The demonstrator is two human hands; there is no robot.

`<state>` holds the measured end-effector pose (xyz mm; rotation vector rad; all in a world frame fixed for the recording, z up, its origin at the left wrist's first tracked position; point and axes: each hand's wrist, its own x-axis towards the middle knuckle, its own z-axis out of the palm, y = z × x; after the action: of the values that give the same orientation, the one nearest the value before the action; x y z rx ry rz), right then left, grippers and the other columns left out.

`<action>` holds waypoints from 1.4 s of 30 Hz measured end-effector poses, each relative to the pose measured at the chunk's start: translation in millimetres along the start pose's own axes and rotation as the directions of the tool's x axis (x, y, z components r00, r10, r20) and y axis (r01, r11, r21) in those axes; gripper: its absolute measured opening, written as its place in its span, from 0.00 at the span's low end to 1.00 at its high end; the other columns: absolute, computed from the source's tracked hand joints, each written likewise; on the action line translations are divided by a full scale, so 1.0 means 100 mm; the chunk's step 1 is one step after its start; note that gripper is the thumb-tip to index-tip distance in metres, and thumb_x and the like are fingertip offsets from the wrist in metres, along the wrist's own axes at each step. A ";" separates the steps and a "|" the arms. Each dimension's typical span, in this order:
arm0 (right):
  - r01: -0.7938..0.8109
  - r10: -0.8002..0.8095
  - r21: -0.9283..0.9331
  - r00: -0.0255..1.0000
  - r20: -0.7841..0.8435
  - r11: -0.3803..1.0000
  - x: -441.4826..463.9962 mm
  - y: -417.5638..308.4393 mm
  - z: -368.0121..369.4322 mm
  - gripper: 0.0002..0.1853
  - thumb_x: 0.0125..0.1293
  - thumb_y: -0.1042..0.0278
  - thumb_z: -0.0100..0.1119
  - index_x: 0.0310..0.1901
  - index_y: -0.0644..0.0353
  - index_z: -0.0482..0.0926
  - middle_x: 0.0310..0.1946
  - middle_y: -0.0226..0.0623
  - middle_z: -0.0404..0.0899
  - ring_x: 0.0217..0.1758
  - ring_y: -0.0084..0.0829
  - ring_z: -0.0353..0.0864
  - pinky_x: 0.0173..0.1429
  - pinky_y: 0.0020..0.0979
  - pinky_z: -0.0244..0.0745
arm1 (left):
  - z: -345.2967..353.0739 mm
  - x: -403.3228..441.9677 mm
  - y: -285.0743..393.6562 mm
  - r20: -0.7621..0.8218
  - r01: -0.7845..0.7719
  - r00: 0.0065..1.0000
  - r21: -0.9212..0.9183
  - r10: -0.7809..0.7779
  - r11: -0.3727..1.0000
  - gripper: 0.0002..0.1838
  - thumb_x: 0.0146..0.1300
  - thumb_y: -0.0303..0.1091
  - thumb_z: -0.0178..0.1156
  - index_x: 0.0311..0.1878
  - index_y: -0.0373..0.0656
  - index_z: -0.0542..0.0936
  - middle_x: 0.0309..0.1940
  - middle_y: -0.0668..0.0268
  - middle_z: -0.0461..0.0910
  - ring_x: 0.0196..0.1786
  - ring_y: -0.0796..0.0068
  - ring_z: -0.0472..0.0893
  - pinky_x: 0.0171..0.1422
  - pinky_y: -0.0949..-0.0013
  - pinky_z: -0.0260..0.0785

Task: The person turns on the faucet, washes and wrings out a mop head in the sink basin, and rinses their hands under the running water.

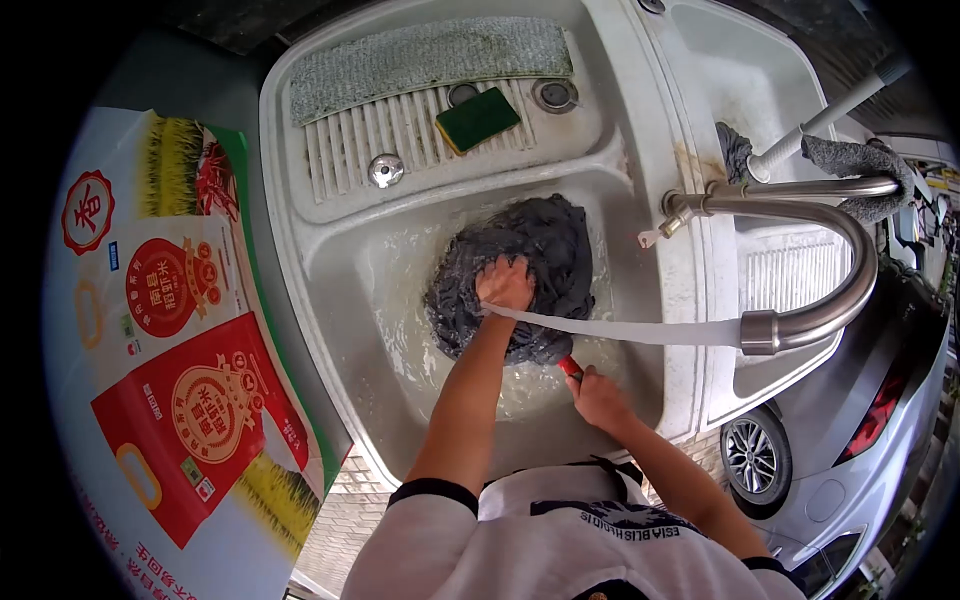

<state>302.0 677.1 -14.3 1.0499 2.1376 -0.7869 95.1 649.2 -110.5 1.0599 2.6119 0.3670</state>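
A bundle of dark grey wet cloth [555,245] lies in the water of the white sink basin [340,290]. My left hand [507,284] presses into the middle of the cloth, its fingers partly sunk in the folds. My right hand [598,395] is closed around a red handle [570,367] at the cloth's near edge; the handle's far end is hidden by the cloth. From the curved metal faucet [760,332], a stream of water [640,330] runs to my left wrist and the cloth.
A green and yellow sponge [478,120], a folded grey cloth [430,60] and a round metal stopper [386,170] sit on the ribbed ledge. Printed rice bags [200,400] lie left. A second basin [770,110] and a parked car [830,470] are right.
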 end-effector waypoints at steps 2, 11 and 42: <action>-0.002 0.002 0.035 1.000 0.009 0.999 0.01 -0.01 -0.02 0.22 0.64 0.51 0.48 0.36 0.69 0.69 0.27 0.56 0.78 0.33 0.54 0.80 0.38 0.48 0.76 | 0.13 0.31 -0.09 0.149 -0.016 0.988 -0.091 0.029 0.996 0.15 0.51 0.40 0.61 0.42 0.46 0.77 0.39 0.57 0.76 0.47 0.52 0.76 0.48 0.51 0.69; -0.003 0.003 0.066 1.000 0.007 0.998 0.05 -0.04 0.00 0.22 0.65 0.51 0.47 0.37 0.68 0.69 0.30 0.55 0.78 0.37 0.54 0.80 0.42 0.47 0.75 | -0.79 0.65 0.33 0.133 -0.358 0.923 -0.043 0.361 0.933 0.26 0.51 0.45 0.62 0.53 0.48 0.72 0.57 0.54 0.62 0.59 0.50 0.64 0.51 0.44 0.63; 0.167 -0.097 0.108 0.875 -0.474 0.980 1.48 -0.24 -0.80 0.36 0.63 0.38 0.43 0.54 0.70 0.63 0.51 0.58 0.66 0.49 0.56 0.70 0.55 0.46 0.65 | -0.79 0.22 -0.63 -0.177 0.010 0.984 0.055 0.000 0.998 0.29 0.55 0.59 0.57 0.57 0.58 0.69 0.51 0.58 0.67 0.53 0.51 0.67 0.54 0.47 0.58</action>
<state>188.0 791.4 -67.9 1.2835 2.6149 -0.8270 11.6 610.8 -63.0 1.0844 2.7959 0.4068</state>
